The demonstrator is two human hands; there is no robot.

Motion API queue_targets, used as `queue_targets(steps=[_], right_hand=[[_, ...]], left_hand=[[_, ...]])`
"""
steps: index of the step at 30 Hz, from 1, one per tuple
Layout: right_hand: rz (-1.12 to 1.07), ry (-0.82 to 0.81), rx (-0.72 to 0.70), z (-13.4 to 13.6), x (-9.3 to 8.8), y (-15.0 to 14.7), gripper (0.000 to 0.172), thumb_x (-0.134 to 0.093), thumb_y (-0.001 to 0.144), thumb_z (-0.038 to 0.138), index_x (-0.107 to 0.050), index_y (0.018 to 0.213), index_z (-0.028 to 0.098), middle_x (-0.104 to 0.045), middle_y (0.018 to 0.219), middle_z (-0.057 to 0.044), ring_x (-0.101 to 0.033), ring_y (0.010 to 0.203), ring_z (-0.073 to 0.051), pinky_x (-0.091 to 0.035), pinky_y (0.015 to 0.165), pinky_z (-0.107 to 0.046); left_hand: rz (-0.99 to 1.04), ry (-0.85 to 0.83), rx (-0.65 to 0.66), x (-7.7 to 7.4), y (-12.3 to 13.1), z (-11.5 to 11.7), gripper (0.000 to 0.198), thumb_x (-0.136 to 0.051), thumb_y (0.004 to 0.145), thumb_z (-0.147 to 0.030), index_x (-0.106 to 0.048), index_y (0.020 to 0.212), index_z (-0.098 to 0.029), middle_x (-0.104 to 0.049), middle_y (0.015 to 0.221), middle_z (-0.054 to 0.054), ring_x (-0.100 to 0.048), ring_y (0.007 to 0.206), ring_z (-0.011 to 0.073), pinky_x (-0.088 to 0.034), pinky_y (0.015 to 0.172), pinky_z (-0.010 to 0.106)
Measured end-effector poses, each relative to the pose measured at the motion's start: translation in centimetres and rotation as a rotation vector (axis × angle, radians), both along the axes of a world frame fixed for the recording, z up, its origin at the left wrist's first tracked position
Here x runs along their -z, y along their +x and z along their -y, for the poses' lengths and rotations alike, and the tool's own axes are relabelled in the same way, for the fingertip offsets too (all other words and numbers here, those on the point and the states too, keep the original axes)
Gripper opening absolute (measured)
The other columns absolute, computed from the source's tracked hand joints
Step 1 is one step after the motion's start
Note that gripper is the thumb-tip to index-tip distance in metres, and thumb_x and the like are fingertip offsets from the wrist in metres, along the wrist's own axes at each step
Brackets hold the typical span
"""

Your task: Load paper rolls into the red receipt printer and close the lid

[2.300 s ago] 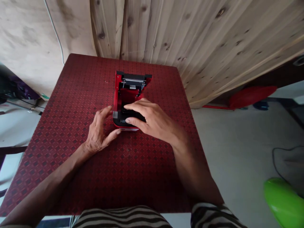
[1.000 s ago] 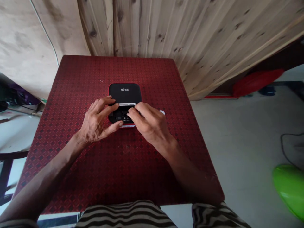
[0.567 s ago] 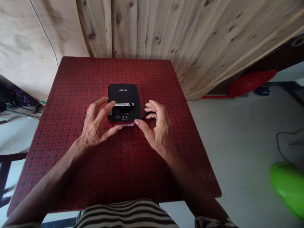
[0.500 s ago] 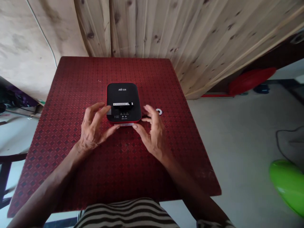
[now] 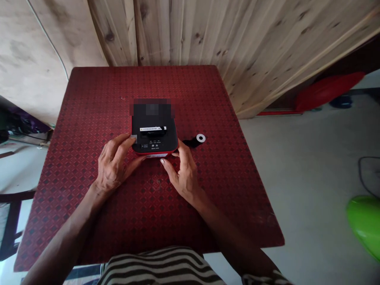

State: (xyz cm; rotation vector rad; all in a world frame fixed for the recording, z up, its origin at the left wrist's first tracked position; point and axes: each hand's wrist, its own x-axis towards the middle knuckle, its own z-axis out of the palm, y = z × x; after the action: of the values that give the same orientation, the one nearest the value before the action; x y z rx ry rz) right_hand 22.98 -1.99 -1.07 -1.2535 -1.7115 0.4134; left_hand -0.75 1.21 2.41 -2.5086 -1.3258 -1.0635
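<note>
A black receipt printer with red sides rests on the red patterned table, a white label strip across its slot and small markings near its front edge. My left hand grips its left front corner, fingers on the left side and thumb by the front edge. At the right front corner, my right hand has its fingers curled against the side, with the thumb near the front face. Just right of the printer lies a black paper roll with a white end, partly behind my right fingers.
The red-covered table stands against a wooden plank wall. On the floor to the right are a green rounded object and a red one. A dark chair is at the left.
My right hand has moved left and closed in on the printer's side. My left fingers have come against its left edge. More of the black roll now shows.
</note>
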Motion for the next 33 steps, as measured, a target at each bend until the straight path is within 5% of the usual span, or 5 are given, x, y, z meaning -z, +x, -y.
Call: queue_targets(steps=[15, 20, 25, 33], right_hand=[[0.023, -0.029, -0.002, 0.1, -0.1, 0.0, 0.066, -0.060, 0.104, 0.028, -0.032, 0.164, 0.026, -0.059, 0.151, -0.020, -0.067, 0.130, -0.028, -0.071, 0.092, -0.045], [0.016, 0.000, -0.006, 0.1, 0.0, 0.0, 0.064, -0.061, 0.104, 0.026, -0.034, 0.163, 0.024, -0.060, 0.150, -0.020, -0.068, 0.130, -0.028, -0.070, 0.092, -0.044], [0.022, -0.001, -0.006, 0.0, -0.1, 0.1, 0.063, -0.061, 0.103, 0.027, -0.037, 0.161, 0.023, -0.061, 0.150, -0.020, -0.067, 0.131, -0.029, -0.069, 0.094, -0.046], [0.083, 0.019, 0.013, 0.2, -0.7, 0.6, 0.055, -0.060, 0.104, 0.026, -0.045, 0.157, 0.024, -0.070, 0.139, -0.016, -0.073, 0.120, -0.028, -0.068, 0.095, -0.048]], left_hand=[[-0.027, -0.028, -0.042, -1.3, -0.4, -0.5, 0.046, -0.079, 0.092, -0.047, -0.065, 0.131, -0.029, -0.062, 0.144, 0.010, -0.068, 0.125, 0.0329, -0.064, 0.098, 0.055], [0.102, -0.073, -0.011, -0.2, 0.1, -0.5, 0.054, -0.085, 0.088, -0.043, -0.062, 0.135, -0.031, -0.062, 0.139, 0.011, -0.066, 0.126, 0.0300, -0.063, 0.104, 0.050], [0.198, -0.134, 0.041, 2.0, 1.2, 0.4, 0.081, -0.084, 0.089, -0.041, -0.040, 0.156, -0.026, -0.057, 0.144, 0.016, -0.060, 0.137, 0.0308, -0.067, 0.099, 0.045], [0.196, -0.186, 0.024, 2.5, 0.9, 0.8, 0.076, -0.077, 0.096, -0.033, -0.035, 0.158, -0.030, -0.058, 0.147, 0.015, -0.063, 0.137, 0.0300, -0.070, 0.098, 0.044]])
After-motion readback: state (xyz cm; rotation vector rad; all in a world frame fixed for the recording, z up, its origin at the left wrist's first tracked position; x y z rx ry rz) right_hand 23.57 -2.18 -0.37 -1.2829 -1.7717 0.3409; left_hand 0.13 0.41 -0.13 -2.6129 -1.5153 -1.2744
